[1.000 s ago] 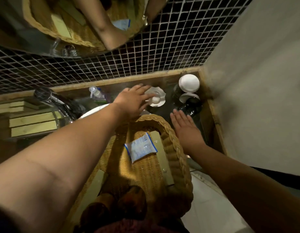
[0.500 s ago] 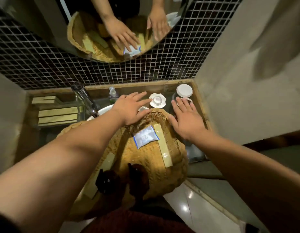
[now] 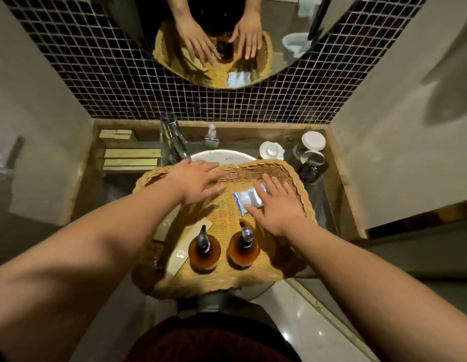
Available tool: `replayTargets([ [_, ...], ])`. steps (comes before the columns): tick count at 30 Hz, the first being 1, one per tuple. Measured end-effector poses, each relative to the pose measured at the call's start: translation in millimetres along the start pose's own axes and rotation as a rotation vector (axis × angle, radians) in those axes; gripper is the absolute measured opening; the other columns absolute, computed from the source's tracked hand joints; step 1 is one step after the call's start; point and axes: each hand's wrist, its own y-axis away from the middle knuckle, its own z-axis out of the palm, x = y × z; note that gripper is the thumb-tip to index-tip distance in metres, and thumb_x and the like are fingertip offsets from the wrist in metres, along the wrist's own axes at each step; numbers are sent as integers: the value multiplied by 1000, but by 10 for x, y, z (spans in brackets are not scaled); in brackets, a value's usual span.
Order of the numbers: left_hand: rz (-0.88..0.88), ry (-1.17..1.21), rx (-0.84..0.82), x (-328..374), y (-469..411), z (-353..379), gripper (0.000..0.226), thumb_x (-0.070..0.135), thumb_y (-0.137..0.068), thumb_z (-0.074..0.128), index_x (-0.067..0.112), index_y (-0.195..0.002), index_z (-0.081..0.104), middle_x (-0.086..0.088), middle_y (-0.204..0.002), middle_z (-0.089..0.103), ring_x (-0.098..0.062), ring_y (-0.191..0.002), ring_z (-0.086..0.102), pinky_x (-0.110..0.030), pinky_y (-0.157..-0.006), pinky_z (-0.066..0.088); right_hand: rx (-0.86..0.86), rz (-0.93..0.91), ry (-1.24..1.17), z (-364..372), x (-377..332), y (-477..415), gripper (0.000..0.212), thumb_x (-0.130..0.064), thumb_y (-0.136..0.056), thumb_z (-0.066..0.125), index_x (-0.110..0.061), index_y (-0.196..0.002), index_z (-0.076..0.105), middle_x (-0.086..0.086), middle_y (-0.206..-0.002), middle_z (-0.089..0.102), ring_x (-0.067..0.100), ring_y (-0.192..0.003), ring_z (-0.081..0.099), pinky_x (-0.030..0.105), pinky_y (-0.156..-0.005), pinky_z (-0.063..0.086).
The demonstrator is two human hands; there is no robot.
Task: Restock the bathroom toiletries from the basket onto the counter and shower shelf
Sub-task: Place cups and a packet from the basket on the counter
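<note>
A wicker basket (image 3: 297, 178) rests over the white sink. Inside stand two amber pump bottles, one on the left (image 3: 204, 250) and one on the right (image 3: 244, 250). A flat pale box (image 3: 178, 253) lies along the basket's left wall. A white sachet with blue edges (image 3: 246, 199) lies on the basket floor. My left hand (image 3: 198, 182) hovers flat over the basket's far left part, fingers spread, holding nothing. My right hand (image 3: 279, 205) lies open over the sachet's right side, fingers covering part of it.
On the glass counter (image 3: 329, 205) stand a white dish (image 3: 271, 150), white-lidded jars (image 3: 312, 141) and dark jars (image 3: 312, 168) at the right. A tap (image 3: 174, 138) and a small clear bottle (image 3: 211, 137) stand behind the sink. Pale boxes (image 3: 131, 156) are stacked at the left. A mirror hangs above.
My view pulled back and the pump bottles came into sight. My left hand drew back from the white dish to over the basket. My right hand moved from the basket rim onto the sachet.
</note>
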Motion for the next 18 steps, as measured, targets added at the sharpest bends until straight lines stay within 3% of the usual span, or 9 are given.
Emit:
replayTargets([
  [5,-44,26,-78,2,120,298,66,70,-96,16,44,-156,10,6,-167,12,-25,-151,18,-55,-118,17,-78,-16,15,196,-56,-80,77,-67,-98,21,-30,-159,-5,4,-166,-13,24,-153,-9,46,-124,0],
  [12,-50,134,-154,137,343,804,62,62,-99,34,40,-155,23,1,-163,29,-25,-145,31,-46,-113,31,-195,-24,-38,508,-92,-61,88,-28,-97,53,-17,-158,-10,6,-167,-11,25,-153,-6,39,-121,-1],
  [15,-78,255,-156,203,405,966,61,58,-98,42,42,-154,26,3,-161,33,-23,-145,31,-45,-114,31,-171,-14,21,597,-58,-120,92,-21,-95,56,-14,-158,-10,10,-166,-15,28,-153,-12,42,-122,0],
  [18,-100,366,-221,239,388,1041,65,58,-95,51,42,-154,28,5,-159,33,-22,-144,30,-45,-114,33,-93,-72,222,658,-14,-260,83,-15,-99,46,-14,-158,-12,12,-165,-19,30,-151,-19,47,-123,-1],
])
